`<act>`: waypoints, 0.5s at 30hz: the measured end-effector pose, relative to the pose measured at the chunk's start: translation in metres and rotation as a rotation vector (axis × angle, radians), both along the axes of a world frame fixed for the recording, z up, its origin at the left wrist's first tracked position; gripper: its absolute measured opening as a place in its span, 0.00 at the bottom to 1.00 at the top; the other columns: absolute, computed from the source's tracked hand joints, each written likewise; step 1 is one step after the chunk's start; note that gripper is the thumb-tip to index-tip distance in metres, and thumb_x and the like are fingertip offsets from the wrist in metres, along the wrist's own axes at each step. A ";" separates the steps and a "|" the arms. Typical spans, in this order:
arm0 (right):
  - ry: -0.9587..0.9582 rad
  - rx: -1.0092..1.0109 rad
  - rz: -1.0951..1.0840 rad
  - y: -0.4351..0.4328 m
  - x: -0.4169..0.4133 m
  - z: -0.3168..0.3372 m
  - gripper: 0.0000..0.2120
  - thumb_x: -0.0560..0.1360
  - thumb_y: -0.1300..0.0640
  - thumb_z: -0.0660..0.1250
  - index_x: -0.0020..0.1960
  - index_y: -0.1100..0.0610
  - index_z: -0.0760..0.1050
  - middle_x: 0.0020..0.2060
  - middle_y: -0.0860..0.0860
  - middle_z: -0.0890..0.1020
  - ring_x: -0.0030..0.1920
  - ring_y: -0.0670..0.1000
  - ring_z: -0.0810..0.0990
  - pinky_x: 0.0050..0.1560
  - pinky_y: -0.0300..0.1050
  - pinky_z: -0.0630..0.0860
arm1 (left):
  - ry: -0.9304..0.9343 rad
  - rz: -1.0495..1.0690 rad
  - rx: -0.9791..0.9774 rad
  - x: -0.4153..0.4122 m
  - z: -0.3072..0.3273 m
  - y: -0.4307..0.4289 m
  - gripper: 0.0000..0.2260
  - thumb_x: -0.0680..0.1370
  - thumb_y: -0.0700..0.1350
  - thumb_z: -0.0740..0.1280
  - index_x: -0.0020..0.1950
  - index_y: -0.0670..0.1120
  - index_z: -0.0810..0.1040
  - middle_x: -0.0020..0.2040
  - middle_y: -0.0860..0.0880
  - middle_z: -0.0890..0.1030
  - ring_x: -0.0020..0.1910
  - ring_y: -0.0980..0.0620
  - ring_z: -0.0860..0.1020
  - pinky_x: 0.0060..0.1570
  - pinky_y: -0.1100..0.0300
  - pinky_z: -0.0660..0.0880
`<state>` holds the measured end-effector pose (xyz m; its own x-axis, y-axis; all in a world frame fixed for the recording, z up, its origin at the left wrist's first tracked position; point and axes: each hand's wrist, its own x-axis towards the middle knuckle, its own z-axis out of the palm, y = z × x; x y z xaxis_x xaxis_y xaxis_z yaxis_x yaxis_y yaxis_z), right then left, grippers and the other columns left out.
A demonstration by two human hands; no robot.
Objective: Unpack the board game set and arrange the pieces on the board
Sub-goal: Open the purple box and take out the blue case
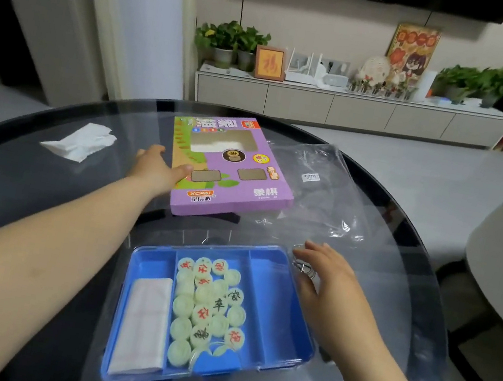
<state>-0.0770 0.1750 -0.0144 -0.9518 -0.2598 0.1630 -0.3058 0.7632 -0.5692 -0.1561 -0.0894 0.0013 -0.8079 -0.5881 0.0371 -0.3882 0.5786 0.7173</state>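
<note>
Gripping the purple cardboard game box (pixel 237 184) edge, the left hand (pixel 156 170); the right hand (pixel 325 280), fingers spread loose, touches the blue plastic tray (pixel 274 298).

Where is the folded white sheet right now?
In the head view, the folded white sheet lies in the left compartment of the blue tray, beside the round pieces.

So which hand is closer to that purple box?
Left. The left hand holds the purple box by its left edge, thumb on top; the right hand is off it, beside the far right corner of the blue tray.
</note>
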 end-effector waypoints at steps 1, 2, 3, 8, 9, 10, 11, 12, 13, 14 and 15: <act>0.000 0.008 -0.002 -0.001 0.000 0.000 0.17 0.79 0.58 0.56 0.68 0.51 0.67 0.71 0.43 0.63 0.73 0.42 0.53 0.65 0.32 0.53 | 0.019 0.012 0.014 0.002 0.002 -0.003 0.29 0.76 0.51 0.65 0.72 0.42 0.59 0.72 0.41 0.60 0.69 0.42 0.64 0.65 0.53 0.62; 0.001 0.011 -0.003 -0.002 0.000 0.001 0.17 0.79 0.58 0.55 0.68 0.51 0.67 0.71 0.43 0.63 0.73 0.42 0.53 0.65 0.33 0.54 | 0.046 0.023 0.022 0.005 0.004 -0.004 0.28 0.76 0.51 0.64 0.71 0.42 0.60 0.71 0.41 0.61 0.68 0.42 0.64 0.65 0.53 0.62; 0.002 0.013 -0.003 -0.002 0.000 0.001 0.17 0.79 0.58 0.56 0.67 0.51 0.67 0.71 0.43 0.63 0.73 0.43 0.53 0.66 0.34 0.54 | 0.075 0.024 0.021 0.010 0.006 -0.006 0.26 0.76 0.50 0.64 0.71 0.42 0.61 0.71 0.42 0.62 0.68 0.43 0.65 0.64 0.54 0.63; 0.001 -0.012 -0.007 -0.003 0.000 0.002 0.17 0.78 0.59 0.57 0.66 0.52 0.69 0.70 0.44 0.66 0.73 0.43 0.56 0.66 0.35 0.56 | 0.220 -0.159 0.010 0.065 0.018 0.005 0.12 0.76 0.43 0.65 0.59 0.44 0.75 0.57 0.47 0.75 0.54 0.52 0.72 0.52 0.62 0.65; -0.002 -0.016 -0.007 -0.003 0.000 0.002 0.17 0.78 0.59 0.57 0.66 0.52 0.69 0.70 0.44 0.66 0.73 0.44 0.56 0.66 0.35 0.56 | 0.231 -0.220 0.011 0.081 0.019 0.008 0.09 0.76 0.42 0.65 0.55 0.46 0.76 0.53 0.49 0.77 0.52 0.53 0.72 0.51 0.63 0.65; -0.005 -0.018 -0.008 -0.003 0.001 0.003 0.17 0.78 0.59 0.58 0.66 0.52 0.69 0.69 0.44 0.67 0.73 0.44 0.56 0.66 0.35 0.57 | 0.233 -0.275 0.015 0.099 0.018 0.010 0.06 0.75 0.41 0.66 0.51 0.48 0.77 0.49 0.51 0.77 0.50 0.55 0.73 0.50 0.65 0.65; -0.004 -0.019 -0.008 -0.003 0.001 0.003 0.17 0.78 0.59 0.58 0.66 0.53 0.69 0.69 0.44 0.67 0.73 0.44 0.57 0.65 0.35 0.57 | 0.235 -0.324 0.011 0.117 0.017 0.011 0.06 0.74 0.40 0.66 0.47 0.51 0.76 0.47 0.54 0.77 0.48 0.56 0.74 0.48 0.69 0.66; 0.002 -0.017 -0.008 -0.002 0.002 0.004 0.17 0.78 0.59 0.59 0.66 0.53 0.70 0.68 0.45 0.68 0.72 0.44 0.57 0.64 0.35 0.58 | 0.236 -0.363 -0.010 0.133 0.014 0.011 0.09 0.73 0.39 0.67 0.44 0.54 0.75 0.46 0.58 0.77 0.47 0.60 0.74 0.46 0.75 0.65; 0.007 -0.012 -0.006 -0.002 0.002 0.004 0.17 0.77 0.59 0.59 0.66 0.54 0.70 0.68 0.45 0.69 0.72 0.45 0.58 0.64 0.35 0.58 | 0.233 -0.385 -0.036 0.149 0.010 0.012 0.12 0.73 0.39 0.68 0.42 0.57 0.74 0.46 0.63 0.75 0.47 0.65 0.73 0.45 0.81 0.63; 0.012 -0.007 -0.003 -0.003 0.003 0.004 0.17 0.77 0.60 0.59 0.65 0.54 0.70 0.67 0.46 0.70 0.72 0.45 0.59 0.63 0.34 0.57 | 0.227 -0.389 -0.058 0.163 0.006 0.012 0.14 0.72 0.39 0.69 0.42 0.60 0.73 0.48 0.66 0.73 0.48 0.68 0.72 0.45 0.84 0.61; 0.016 -0.003 -0.003 -0.003 0.003 0.004 0.17 0.77 0.60 0.59 0.65 0.55 0.70 0.66 0.47 0.71 0.72 0.46 0.59 0.63 0.33 0.57 | 0.220 -0.386 -0.067 0.176 0.002 0.012 0.16 0.71 0.40 0.70 0.43 0.62 0.72 0.50 0.68 0.70 0.49 0.72 0.70 0.45 0.86 0.60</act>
<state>-0.0735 0.1721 -0.0107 -0.9497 -0.2567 0.1794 -0.3130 0.7622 -0.5667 0.0199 -0.0772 0.0034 -0.9363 -0.2353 0.2606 0.0232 0.6991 0.7146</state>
